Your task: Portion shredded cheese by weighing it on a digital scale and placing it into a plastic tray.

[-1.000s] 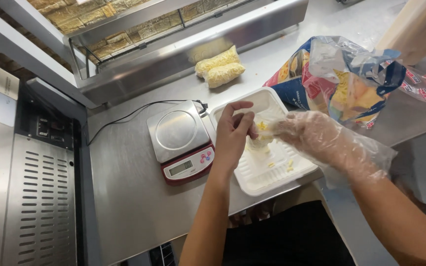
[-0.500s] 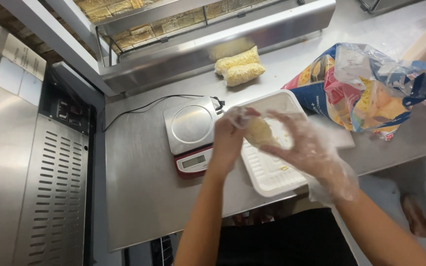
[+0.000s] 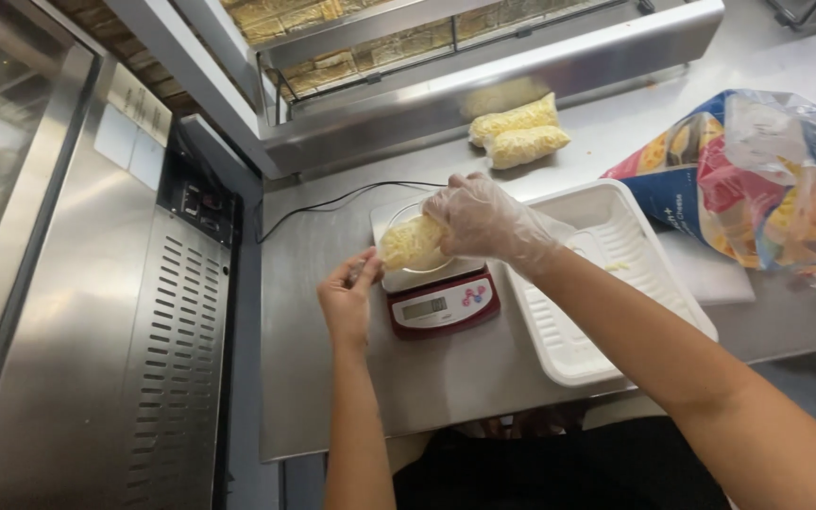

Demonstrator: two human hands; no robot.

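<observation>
My right hand (image 3: 484,219), in a clear plastic glove, holds a small bag of shredded yellow cheese (image 3: 412,243) over the platform of a red and silver kitchen scale (image 3: 438,304). My bare left hand (image 3: 349,295) touches the left end of the same bag, just left of the scale. A white plastic tray (image 3: 606,283) lies to the right of the scale, with a few cheese shreds in it.
Two filled cheese bags (image 3: 519,132) lie at the back of the steel counter (image 3: 332,359). A large colourful cheese bag (image 3: 757,179) lies open at the right. A steel appliance with vents (image 3: 144,359) stands on the left. A black cable (image 3: 332,203) runs behind the scale.
Both hands have moved left from above the white tray to the scale, carrying the small cheese bag with them.
</observation>
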